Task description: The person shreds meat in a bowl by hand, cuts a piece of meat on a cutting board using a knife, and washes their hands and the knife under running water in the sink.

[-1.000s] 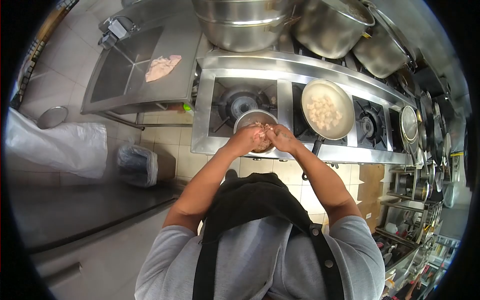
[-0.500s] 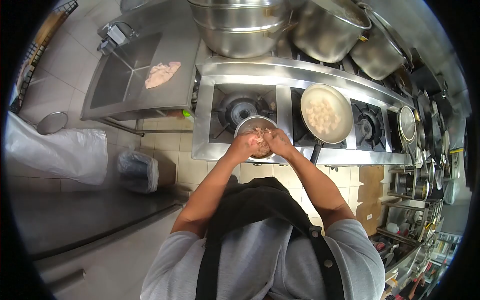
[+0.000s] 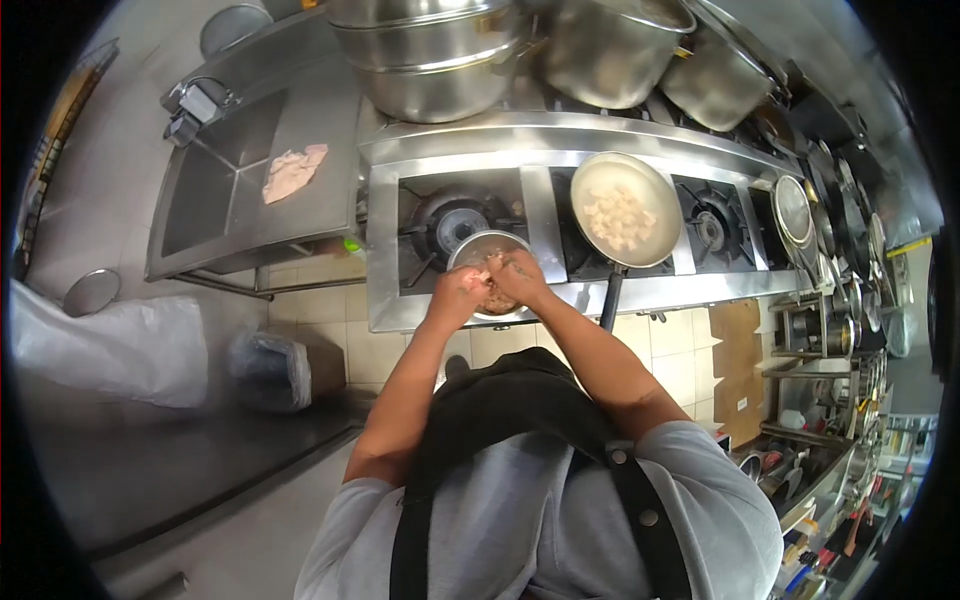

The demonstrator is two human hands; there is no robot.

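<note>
A round metal bowl [image 3: 488, 240] sits at the front edge of the stove, over part of the left burner. Brownish shredded meat [image 3: 497, 303] lies in it. Over the bowl's left side, my left hand [image 3: 460, 294] is closed with its fingers on a bit of the meat. My right hand [image 3: 517, 279] meets it from the right, fingers curled on the meat too. The fingertips are close together, so the piece between them is mostly hidden. To the right, a frying pan [image 3: 660, 235] with pale cubed pieces [image 3: 620, 217] rests on the stove, its black handle pointing toward me.
Large steel pots [image 3: 430, 90] line the back of the stove [image 3: 545, 200]. A pale piece of raw meat [image 3: 295, 173] lies on the steel sink counter [image 3: 320, 120] at left. Strainers [image 3: 792, 210] and pans hang at right. A lined bin [image 3: 272, 370] stands lower left.
The whole view has shifted, so the stove and pans sit further left. My hands stay over the bowl, still close together, with the fingers slightly repositioned.
</note>
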